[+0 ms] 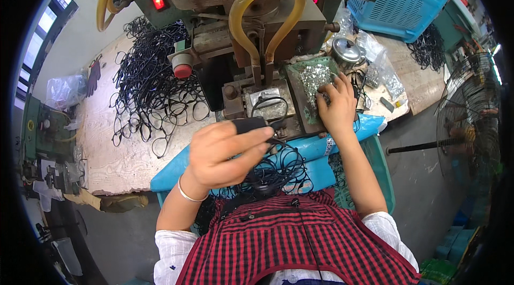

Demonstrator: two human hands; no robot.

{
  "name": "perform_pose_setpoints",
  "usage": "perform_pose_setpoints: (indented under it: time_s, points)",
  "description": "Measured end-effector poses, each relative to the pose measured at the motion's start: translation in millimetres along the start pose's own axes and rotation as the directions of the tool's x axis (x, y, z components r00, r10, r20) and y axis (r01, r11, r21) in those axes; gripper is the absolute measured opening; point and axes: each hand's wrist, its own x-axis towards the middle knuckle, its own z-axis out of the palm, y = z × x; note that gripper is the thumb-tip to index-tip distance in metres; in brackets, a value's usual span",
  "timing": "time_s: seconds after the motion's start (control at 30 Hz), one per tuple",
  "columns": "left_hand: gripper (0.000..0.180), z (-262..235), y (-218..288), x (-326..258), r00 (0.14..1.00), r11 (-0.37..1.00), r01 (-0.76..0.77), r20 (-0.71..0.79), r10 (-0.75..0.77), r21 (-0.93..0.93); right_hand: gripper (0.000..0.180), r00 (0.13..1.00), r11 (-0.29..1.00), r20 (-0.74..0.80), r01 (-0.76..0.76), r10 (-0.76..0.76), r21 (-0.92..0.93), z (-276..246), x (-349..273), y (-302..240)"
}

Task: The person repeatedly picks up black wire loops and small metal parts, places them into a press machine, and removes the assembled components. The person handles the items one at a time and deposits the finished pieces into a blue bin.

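My left hand, with a black sleeve over one finger, pinches a thin black cord loop. The loop reaches up to the metal work plate of a press, below its upright jaws. My right hand rests at the right side of a worn green tray, fingers bent and apart, fingertips at a heap of small shiny metal pieces. Whether a piece is between those fingertips is too small to tell. More black cord loops lie in my lap, below the left hand.
A large pile of black cord loops covers the table on the left. A red push button juts from the press. Right of the tray stand a lidded metal pot and a blue crate. A fan stands far right.
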Motion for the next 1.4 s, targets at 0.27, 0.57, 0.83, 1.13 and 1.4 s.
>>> perform_pose_setpoints:
  time_s: [0.27,0.57,0.83,1.13,1.4]
  points:
    - [0.019,15,-5,6,0.981,0.984,-0.164,0.114,0.156,0.067,0.012,0.986,0.961,-0.100,-0.103,0.132,0.255,4,12,9]
    - [0.016,3,17,-26,0.999,0.976,0.031,0.030,-0.039,0.217,0.012,0.968,0.841,0.019,-0.227,0.250,0.491,8,14,-3]
    - [0.023,-93,-42,-129,0.658,0.310,0.677,-0.361,-0.661,0.668,0.014,0.984,0.906,-0.103,-0.093,0.148,0.412,5,17,-15]
    - [0.025,-66,-62,-197,0.370,0.122,0.592,-0.134,-0.920,0.797,0.015,0.924,0.781,0.073,-0.358,0.376,0.512,-24,-5,-7]
    - [0.022,-77,-36,-100,0.132,0.142,0.989,0.189,-0.973,0.038,0.022,0.966,0.436,0.260,-0.231,-0.007,0.870,-51,42,-94]
